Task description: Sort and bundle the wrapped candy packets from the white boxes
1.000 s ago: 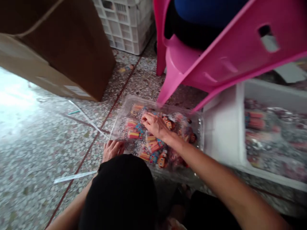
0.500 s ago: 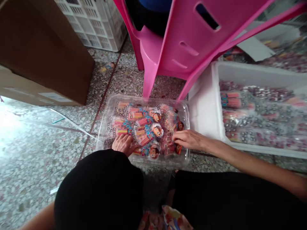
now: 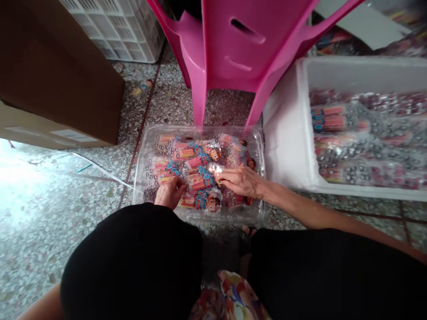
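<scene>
A clear plastic tray on the floor holds several clear packets of pink and yellow sticks, with blue lettering and cartoon-head ends. Over its middle, my right hand pinches the cartoon-head end of one stick packet. My left hand is at the same packet's other end, thumb and fingers closed together on its edge. Another stick packet lies just below, and one more packet lies above. Packets at the tray's right side are partly covered by my right hand.
A pink plastic chair stands right behind the tray. To the right is a white foam box full of packets. A cardboard box and a white slatted crate stand at the left. A white strap lies on the floor.
My right hand has moved left from the tray's right side onto the middle packet's head end. My left hand's fingers have drawn together at that packet's other end. The view has shifted slightly.
</scene>
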The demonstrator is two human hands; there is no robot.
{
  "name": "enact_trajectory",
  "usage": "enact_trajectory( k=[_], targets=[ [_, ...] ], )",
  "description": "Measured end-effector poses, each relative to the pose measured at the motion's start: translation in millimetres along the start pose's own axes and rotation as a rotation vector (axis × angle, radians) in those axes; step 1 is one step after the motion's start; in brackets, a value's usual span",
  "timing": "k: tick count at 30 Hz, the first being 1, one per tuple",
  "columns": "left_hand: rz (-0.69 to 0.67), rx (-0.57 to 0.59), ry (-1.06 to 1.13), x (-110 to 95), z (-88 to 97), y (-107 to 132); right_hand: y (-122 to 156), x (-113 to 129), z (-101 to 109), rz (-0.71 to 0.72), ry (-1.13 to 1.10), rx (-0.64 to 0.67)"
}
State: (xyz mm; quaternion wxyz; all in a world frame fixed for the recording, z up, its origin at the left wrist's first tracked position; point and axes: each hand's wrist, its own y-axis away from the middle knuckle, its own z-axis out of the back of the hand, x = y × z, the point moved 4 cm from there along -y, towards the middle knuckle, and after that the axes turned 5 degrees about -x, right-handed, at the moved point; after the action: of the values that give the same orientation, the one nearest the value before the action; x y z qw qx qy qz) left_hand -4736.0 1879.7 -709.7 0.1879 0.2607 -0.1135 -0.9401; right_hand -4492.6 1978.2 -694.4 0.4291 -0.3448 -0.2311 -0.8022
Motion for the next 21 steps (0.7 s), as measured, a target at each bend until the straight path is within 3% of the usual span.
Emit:
enact_trajectory(
  k=[4,8,11,14,17,21],
  targets=[
    [-0.064,-0.022,0.04,-15,13.5,-15,38,-3,-17,-0.069,-0.053,-0.106],
    [-0.078,-0.044,-0.07,-10,20.2,-24,69,-9,-47,-0.119,-0.064,-0.04],
    [-0.057,-0.11,-0.073,0,24.8,-9,81,-12,-59,-0.115,-0.039,0.01],
    [0.014,-0.134,-0.108,13,23.3,21,87,-11,-58,-0.101,0.032,0.046],
    [0.007,-0.029,-0.148,22,9.1,41,88,-13,-52,-0.179,0.16,0.069],
    [-0.003,-0.003,-0.184,23,1.1,38,82,-16,-41,-0.241,0.19,0.057]
  ],
)
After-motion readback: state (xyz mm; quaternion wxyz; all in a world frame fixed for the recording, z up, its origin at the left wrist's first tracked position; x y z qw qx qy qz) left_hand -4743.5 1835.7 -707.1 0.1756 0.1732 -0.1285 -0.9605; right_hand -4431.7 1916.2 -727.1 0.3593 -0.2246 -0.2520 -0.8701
